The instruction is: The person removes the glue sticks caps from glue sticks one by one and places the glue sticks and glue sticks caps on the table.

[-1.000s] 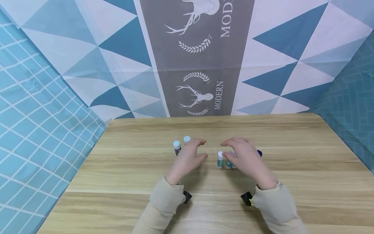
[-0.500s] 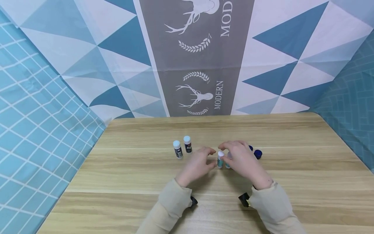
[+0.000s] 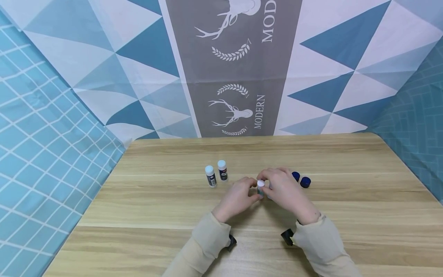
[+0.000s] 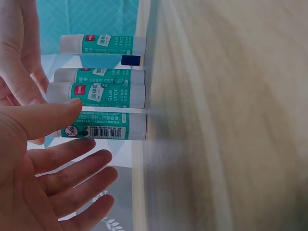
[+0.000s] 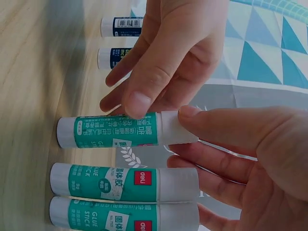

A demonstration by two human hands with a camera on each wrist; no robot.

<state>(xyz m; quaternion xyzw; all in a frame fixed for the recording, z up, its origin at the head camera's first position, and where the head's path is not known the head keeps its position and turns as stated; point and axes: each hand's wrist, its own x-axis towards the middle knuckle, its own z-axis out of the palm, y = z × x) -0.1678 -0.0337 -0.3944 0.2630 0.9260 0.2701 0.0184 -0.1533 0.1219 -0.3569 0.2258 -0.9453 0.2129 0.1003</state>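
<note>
A green glue stick with a white cap (image 3: 261,183) stands upright on the table between both hands. My left hand (image 3: 238,197) holds its green body, thumb on the near side, as the right wrist view shows on the glue stick (image 5: 115,130). My right hand (image 3: 285,191) pinches the white cap from the other side with thumb and fingers. More green glue sticks (image 5: 106,183) stand upright beside it, mostly hidden by the right hand in the head view. The left wrist view shows several green glue sticks (image 4: 113,95) side by side.
Two navy glue sticks with white tops (image 3: 210,177) (image 3: 222,171) stand left of the hands. Two small dark blue round pieces (image 3: 295,176) (image 3: 305,182) lie right of the right hand. Patterned cloth (image 3: 235,69) hangs behind the wooden table (image 3: 138,219).
My left hand has moved right, away from the navy glue sticks, to the green glue stick's body. My right hand has shifted slightly left and closed on its cap.
</note>
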